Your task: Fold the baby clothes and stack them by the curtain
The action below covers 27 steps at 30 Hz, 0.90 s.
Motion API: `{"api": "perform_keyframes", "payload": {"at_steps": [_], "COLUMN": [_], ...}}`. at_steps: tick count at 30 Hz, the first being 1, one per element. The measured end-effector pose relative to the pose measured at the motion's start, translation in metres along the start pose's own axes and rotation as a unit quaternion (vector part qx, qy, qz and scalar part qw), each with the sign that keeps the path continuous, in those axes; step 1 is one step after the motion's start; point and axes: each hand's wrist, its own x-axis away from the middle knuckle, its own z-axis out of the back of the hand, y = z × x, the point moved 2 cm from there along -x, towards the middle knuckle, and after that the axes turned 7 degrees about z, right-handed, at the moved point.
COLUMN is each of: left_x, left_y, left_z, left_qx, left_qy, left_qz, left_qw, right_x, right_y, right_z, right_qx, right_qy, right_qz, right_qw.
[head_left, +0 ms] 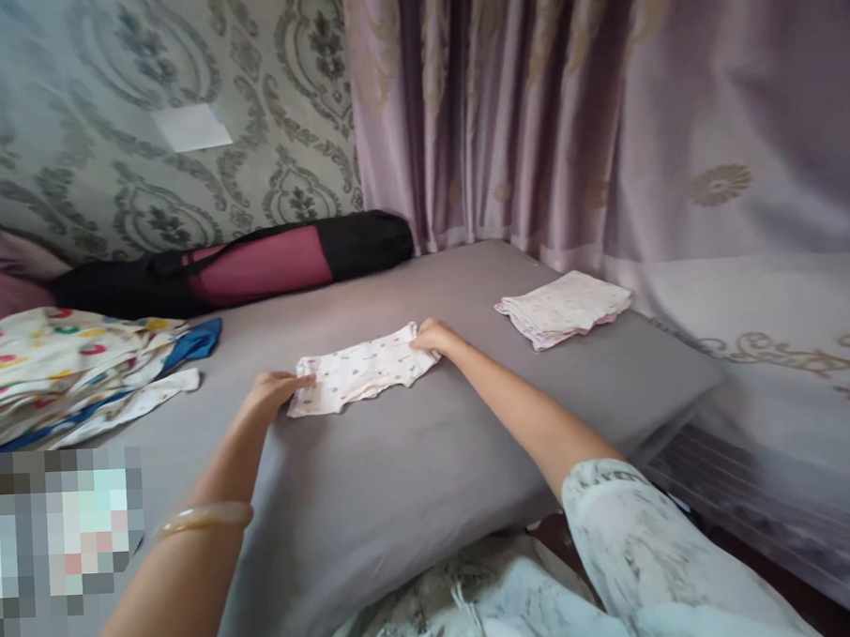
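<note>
A small white garment with a scattered print (363,368) lies folded into a strip on the grey bedsheet (404,479). My left hand (277,389) pinches its left end, thumb and fingers closed on the cloth. At the opposite end, my right hand (434,337) grips the upper right corner with its fingers closed. The cloth is stretched between both hands and appears to rest on the bed. Which kind of garment it is, I cannot tell. To the right of my right hand sits a stack of folded light clothes (565,305).
Loose printed clothes (67,367) are heaped at the left, with a blue piece (193,343) among them. A long black and maroon bag (260,265) lies along the wall. Purple curtains (501,118) hang behind the bed's far right edge. The lower left corner is pixelated.
</note>
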Motion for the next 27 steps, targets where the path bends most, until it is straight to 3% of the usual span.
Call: {"api": "perform_keyframes", "payload": {"at_steps": [5, 9, 13, 18, 27], "left_x": [-0.008, 0.003, 0.027, 0.057, 0.095], "left_y": [0.004, 0.032, 0.071, 0.115, 0.184], "left_z": [0.003, 0.0, -0.02, -0.07, -0.189], "left_qx": [-0.01, 0.017, 0.044, 0.101, 0.2], "left_qy": [0.024, 0.028, 0.016, -0.057, -0.17], "left_qz": [-0.035, -0.082, -0.125, -0.167, -0.217], "left_qw": [0.999, 0.996, 0.991, 0.979, 0.94], "right_x": [0.009, 0.006, 0.005, 0.015, 0.038], "right_y": [-0.005, 0.0, 0.016, 0.056, 0.145], "right_z": [0.009, 0.017, 0.038, 0.087, 0.182], "right_qx": [0.014, -0.153, -0.266, -0.321, -0.292], "right_qy": [0.028, 0.006, 0.033, 0.117, 0.275], "right_qz": [-0.012, -0.073, -0.116, -0.148, -0.183], "right_qw": [0.999, 0.985, 0.956, 0.928, 0.897]}}
